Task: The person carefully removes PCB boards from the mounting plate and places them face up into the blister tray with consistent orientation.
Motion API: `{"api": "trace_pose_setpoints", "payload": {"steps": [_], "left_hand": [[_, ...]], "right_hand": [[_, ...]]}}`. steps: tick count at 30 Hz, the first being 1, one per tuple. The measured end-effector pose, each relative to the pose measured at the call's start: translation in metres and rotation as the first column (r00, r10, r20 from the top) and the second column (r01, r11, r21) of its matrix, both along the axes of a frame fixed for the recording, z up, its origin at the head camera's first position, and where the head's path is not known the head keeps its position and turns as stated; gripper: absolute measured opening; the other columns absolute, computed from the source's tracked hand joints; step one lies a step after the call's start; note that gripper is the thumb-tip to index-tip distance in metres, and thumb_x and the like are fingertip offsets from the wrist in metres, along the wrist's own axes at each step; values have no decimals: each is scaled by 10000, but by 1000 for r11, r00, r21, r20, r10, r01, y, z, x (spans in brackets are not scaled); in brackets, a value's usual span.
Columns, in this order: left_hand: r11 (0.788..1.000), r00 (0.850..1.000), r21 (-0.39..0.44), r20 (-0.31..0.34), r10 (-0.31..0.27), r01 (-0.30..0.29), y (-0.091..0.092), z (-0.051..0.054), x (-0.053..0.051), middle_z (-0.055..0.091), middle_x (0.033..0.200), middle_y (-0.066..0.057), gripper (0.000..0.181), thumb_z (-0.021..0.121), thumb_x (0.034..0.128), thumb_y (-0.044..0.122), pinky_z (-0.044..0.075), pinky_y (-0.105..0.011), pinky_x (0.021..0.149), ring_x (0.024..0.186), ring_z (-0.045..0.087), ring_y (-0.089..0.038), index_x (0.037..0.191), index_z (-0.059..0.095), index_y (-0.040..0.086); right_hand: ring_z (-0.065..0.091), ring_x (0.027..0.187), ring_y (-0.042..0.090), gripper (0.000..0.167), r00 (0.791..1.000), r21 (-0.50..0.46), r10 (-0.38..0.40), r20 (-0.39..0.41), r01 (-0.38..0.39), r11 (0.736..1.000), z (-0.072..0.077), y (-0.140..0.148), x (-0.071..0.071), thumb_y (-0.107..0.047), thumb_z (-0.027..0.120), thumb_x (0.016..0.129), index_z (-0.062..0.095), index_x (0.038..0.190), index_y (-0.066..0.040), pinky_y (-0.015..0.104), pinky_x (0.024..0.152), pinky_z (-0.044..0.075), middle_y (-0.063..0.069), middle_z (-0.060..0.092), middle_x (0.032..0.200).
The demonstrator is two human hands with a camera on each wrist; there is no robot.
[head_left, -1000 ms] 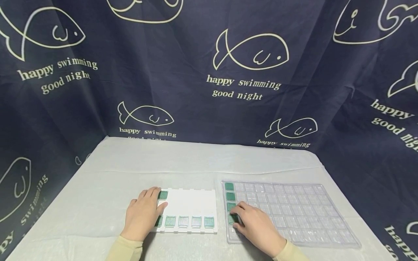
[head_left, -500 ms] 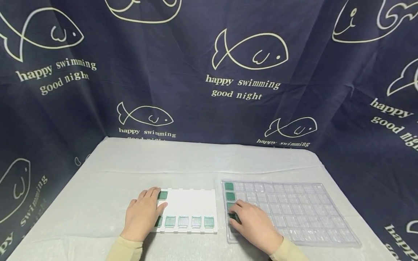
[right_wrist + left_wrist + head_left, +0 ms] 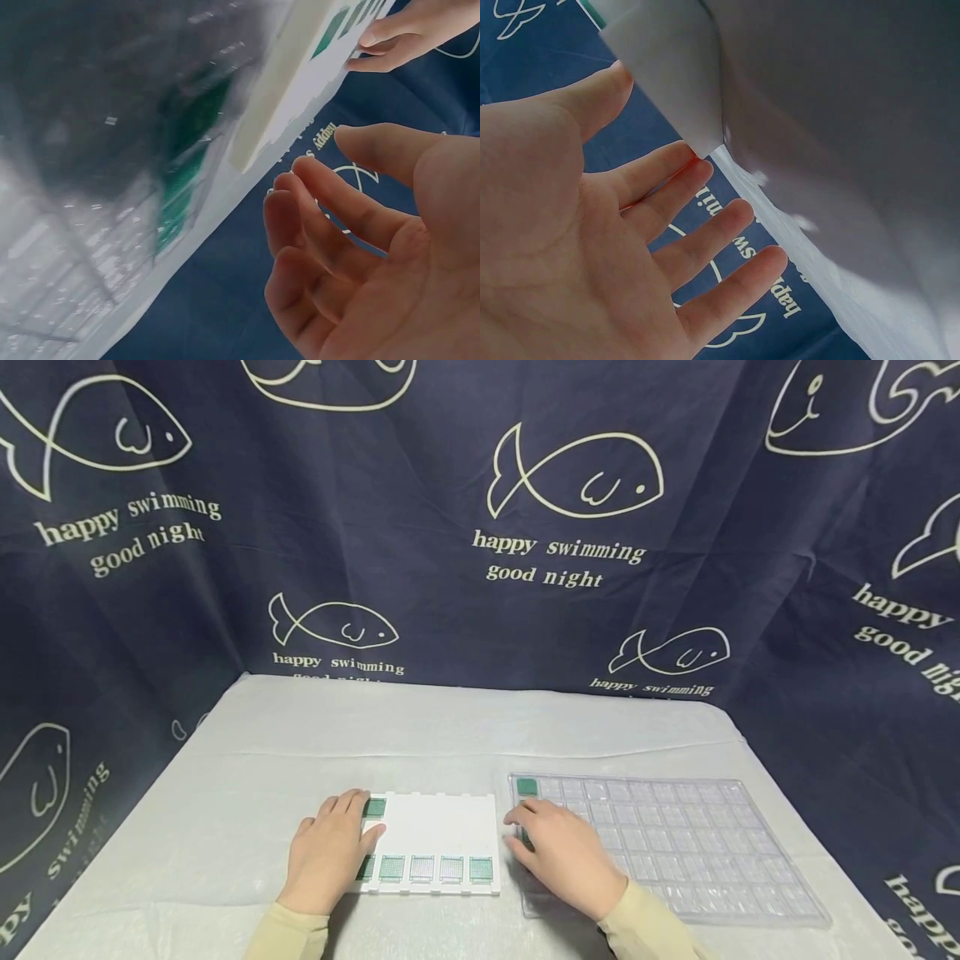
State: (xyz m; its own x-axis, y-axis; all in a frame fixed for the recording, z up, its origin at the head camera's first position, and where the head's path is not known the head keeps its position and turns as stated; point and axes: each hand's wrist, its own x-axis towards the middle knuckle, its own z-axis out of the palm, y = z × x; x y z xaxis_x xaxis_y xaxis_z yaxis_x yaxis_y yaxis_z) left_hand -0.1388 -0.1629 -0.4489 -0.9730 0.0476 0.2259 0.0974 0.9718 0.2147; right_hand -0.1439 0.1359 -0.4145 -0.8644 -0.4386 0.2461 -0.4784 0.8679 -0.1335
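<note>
My left hand (image 3: pixel 327 852) rests at the left side of a white rectangular plate (image 3: pixel 438 827), fairly straight fingers along its edge and the thumb over it. The left wrist view shows fingertips touching the plate's corner (image 3: pixel 697 142). Small green circuit boards (image 3: pixel 480 870) line the plate's near row, and one (image 3: pixel 375 808) sits in its far left corner. My right hand (image 3: pixel 566 856) hovers over the left edge of a clear compartment tray (image 3: pixel 675 843), fingers loosely bent, thumb and index apart. Nothing shows between them. A green board (image 3: pixel 527 787) lies in the tray's far left cell; others are partly hidden.
A pale cloth covers the table (image 3: pixel 450 718). Dark blue curtains (image 3: pixel 450 527) with fish prints stand around its back and sides. A narrow strip of table separates plate and tray. The tray's other visible compartments extend to the right.
My right hand has moved left and slightly away from me, from the tray's lower left cells to its left edge, covering more green boards. The left hand and plate have stayed put.
</note>
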Motion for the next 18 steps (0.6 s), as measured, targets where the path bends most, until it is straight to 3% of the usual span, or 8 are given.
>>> {"api": "trace_pose_setpoints", "payload": {"steps": [9, 14, 18], "left_hand": [[1000, 1000, -10, -18, -4, 4, -1, -1, 1, 664, 1340, -104, 550, 742, 914, 379, 543, -524, 837, 1210, 626, -330, 1333, 621, 44], [1000, 999, -6, -32, -6, 6, -1, 0, 2, 670, 1333, -100, 546, 750, 908, 379, 546, -515, 827, 1204, 632, -325, 1324, 628, 46], [1000, 999, 2, -32, -7, 7, -1, 1, 2, 669, 1334, -93, 537, 750, 910, 372, 541, -512, 822, 1204, 632, -320, 1324, 629, 52]], "right_hand": [[721, 944, 152, 203, 999, -28, 41, -5, -41, 999, 2, -21, -16, -284, 761, 911, 747, 1068, -156, 334, 767, 602, -43, 725, 1031], [728, 939, 178, 223, 998, -43, 56, 20, -55, 998, 2, -36, -28, -273, 748, 926, 743, 1106, -141, 347, 772, 608, -16, 731, 1054], [727, 926, 174, 244, 996, -37, 87, -7, -87, 995, 5, -50, -36, -276, 748, 930, 736, 1128, -134, 323, 757, 604, -8, 732, 1060]]}}
